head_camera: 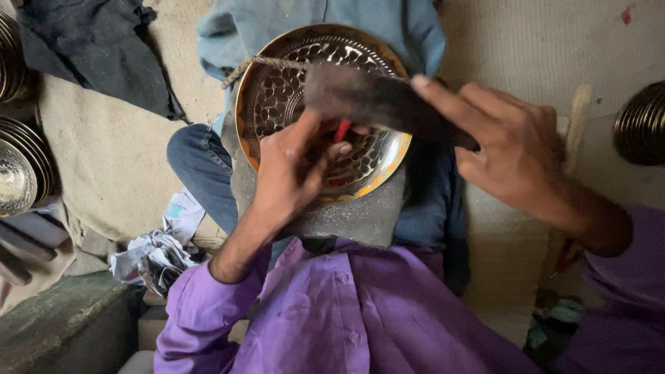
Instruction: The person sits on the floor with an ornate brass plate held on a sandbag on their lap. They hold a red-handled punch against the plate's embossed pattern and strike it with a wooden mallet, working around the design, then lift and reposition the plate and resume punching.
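Observation:
A round brass plate [277, 97] with an embossed pattern rests tilted on a grey pad [360, 215] over my lap. My left hand [291, 166] is closed on a thin red-tipped tool [342, 129] pressed against the plate's centre. My right hand [516, 152] grips a dark wooden mallet [374, 97], held across the plate above the tool. A piece of twine [256, 64] runs across the plate's upper rim. I wear purple sleeves and jeans.
Stacks of metal plates [21, 173] stand at the left, and another stack [641, 125] at the right edge. Crumpled paper [156, 256] lies by my left knee. A dark cloth [97, 48] lies at the upper left. Blue fabric [235, 31] sits behind the plate.

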### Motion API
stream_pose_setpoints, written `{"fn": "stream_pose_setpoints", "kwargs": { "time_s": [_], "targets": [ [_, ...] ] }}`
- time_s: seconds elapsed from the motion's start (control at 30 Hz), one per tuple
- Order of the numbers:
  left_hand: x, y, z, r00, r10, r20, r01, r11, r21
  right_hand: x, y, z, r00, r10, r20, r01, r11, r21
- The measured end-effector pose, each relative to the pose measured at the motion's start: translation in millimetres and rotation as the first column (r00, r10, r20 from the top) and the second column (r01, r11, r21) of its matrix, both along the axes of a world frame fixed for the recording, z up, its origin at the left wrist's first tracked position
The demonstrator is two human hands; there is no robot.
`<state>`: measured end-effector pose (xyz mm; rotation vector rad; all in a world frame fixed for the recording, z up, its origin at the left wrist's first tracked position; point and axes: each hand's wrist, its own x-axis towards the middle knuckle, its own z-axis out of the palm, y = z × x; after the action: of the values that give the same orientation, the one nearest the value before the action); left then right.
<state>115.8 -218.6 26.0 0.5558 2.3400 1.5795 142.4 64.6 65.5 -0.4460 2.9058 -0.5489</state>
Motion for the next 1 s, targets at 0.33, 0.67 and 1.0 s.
{"fn": "stream_pose_setpoints", "kwargs": {
  "time_s": [0.33,0.67,1.0],
  "targets": [
    [-37.9,-18.2,21.1,0.934,-0.354,0.051,0.333,0.913,0.234,108.9,-6.4,-110.1,0.798,-0.602,0.014,0.350,0.445,-0.824],
    [-60.7,13.7,-2.7,0.514,-0.857,0.012,0.851,0.512,0.112,240.3,-51.8,-157.3,0.568,-0.791,0.227,0.569,0.178,-0.803],
    [-56.1,12.9,-12.3,0.271,-0.952,0.144,0.904,0.303,0.303,271.7,-73.4,-154.4,0.541,-0.836,-0.089,0.548,0.431,-0.717]
  ]
}}
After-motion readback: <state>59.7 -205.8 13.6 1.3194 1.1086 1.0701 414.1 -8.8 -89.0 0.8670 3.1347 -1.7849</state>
